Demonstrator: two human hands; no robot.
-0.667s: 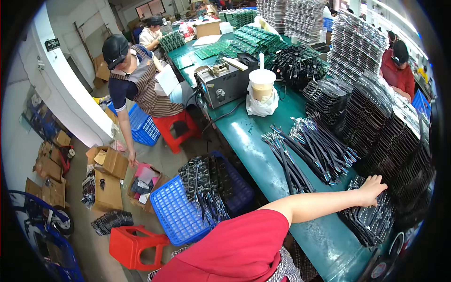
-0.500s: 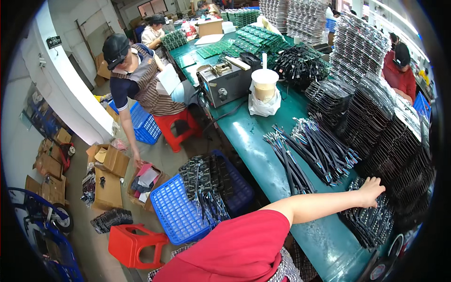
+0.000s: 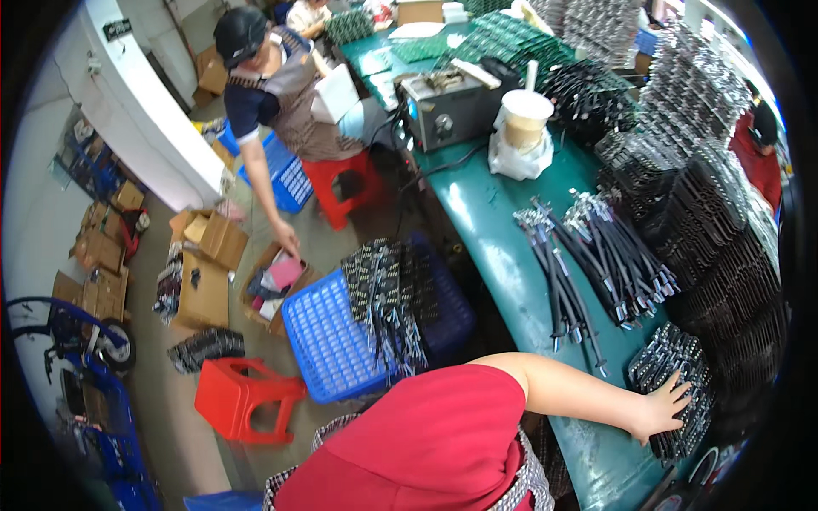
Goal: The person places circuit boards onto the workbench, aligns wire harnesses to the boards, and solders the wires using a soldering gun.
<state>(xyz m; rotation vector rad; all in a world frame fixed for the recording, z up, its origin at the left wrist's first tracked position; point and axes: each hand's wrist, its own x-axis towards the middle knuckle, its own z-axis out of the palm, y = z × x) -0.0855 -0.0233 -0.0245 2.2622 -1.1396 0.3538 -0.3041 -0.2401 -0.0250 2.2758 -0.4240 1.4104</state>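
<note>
One hand [image 3: 660,410] shows, at the end of a bare arm that comes out of a red sleeve [image 3: 426,443]; which hand it is cannot be told. Its fingers are spread flat on top of a low stack of black trays [image 3: 682,387], pressing down and not closed around anything. This stack sits near the front edge of the green bench [image 3: 486,230]. Taller stacks of trays [image 3: 724,255] crowd the far side, just beside it. A bundle of black cables [image 3: 596,255] lies further along the bench, close by. A strip of bare green top runs along the near edge. A blue basket [image 3: 328,341] stands on the floor beside the bench.
</note>
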